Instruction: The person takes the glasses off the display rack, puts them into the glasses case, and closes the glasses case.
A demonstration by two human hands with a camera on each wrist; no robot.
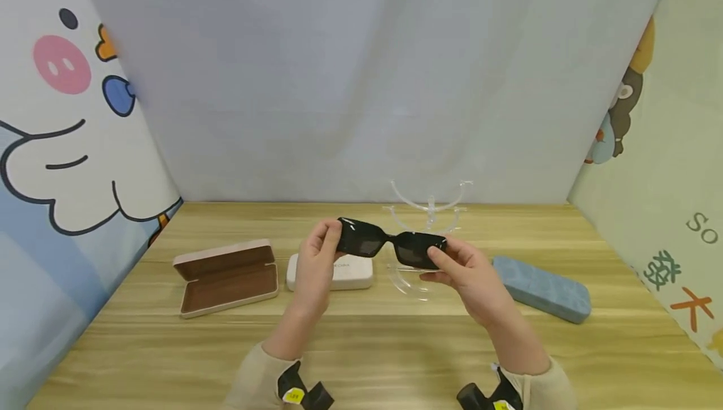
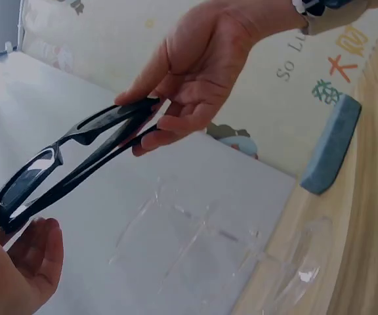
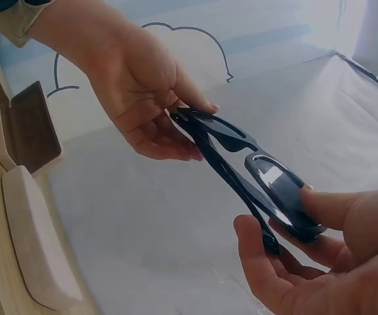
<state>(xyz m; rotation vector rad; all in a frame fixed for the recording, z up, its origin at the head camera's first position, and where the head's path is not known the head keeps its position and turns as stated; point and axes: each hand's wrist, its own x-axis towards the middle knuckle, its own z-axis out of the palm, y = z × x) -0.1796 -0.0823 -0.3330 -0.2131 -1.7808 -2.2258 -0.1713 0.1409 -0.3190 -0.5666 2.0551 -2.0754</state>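
Observation:
Black rectangular sunglasses are held up above the table, lenses facing the head camera. My left hand pinches one end of the frame between thumb and fingers. At the other end my right hand grips the frame, its thumb on the front beside a lens. In the right wrist view, the sunglasses show a temple running close along the back of the front. Behind them stands a clear plastic glasses rack, partly hidden by the sunglasses and the right hand.
An open case with brown lining lies at the left. Beside it sits a closed white case, partly behind my left hand. A blue case rests at the right. Fabric walls enclose the wooden table.

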